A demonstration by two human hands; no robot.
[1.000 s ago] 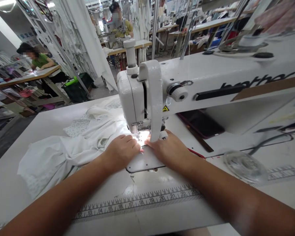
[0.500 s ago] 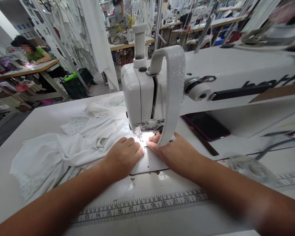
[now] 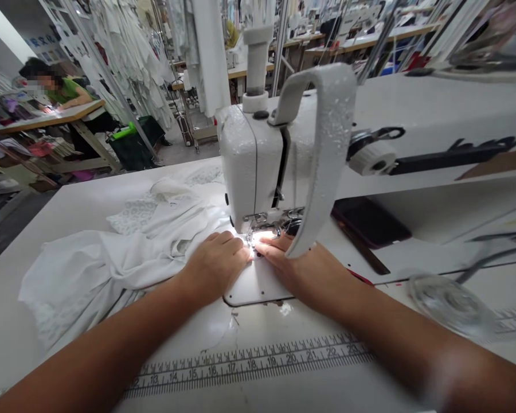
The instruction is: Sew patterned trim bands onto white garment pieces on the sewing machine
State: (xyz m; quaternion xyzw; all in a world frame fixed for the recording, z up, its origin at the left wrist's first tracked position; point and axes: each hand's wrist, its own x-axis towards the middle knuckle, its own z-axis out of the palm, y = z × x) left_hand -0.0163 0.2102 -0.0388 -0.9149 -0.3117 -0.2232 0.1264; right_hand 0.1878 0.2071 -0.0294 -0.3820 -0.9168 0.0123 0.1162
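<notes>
Under the lit head of a white sewing machine (image 3: 241, 166), my two hands meet close to the needle. My left hand (image 3: 217, 264) is closed, fingers curled at the edge of a white garment (image 3: 124, 255) that spreads in folds to the left, with patterned, lace-like parts. From the right, my right hand (image 3: 301, 269) reaches beneath the curved white guard (image 3: 333, 149), thumb and fingers pressed together beside the presser foot (image 3: 253, 238). Bright glare hides what its fingertips hold.
A printed ruler strip (image 3: 253, 364) runs along the table's front. To the right lie a dark phone (image 3: 374, 221) and a clear round case (image 3: 445, 301). A co-worker (image 3: 64, 92) sits at another table, far left. White garments (image 3: 129, 63) hang behind.
My view has shifted slightly, so the machine head appears farther right. Both hands stay by the needle; the right fingers look a little more stretched. The garment lies nearly the same.
</notes>
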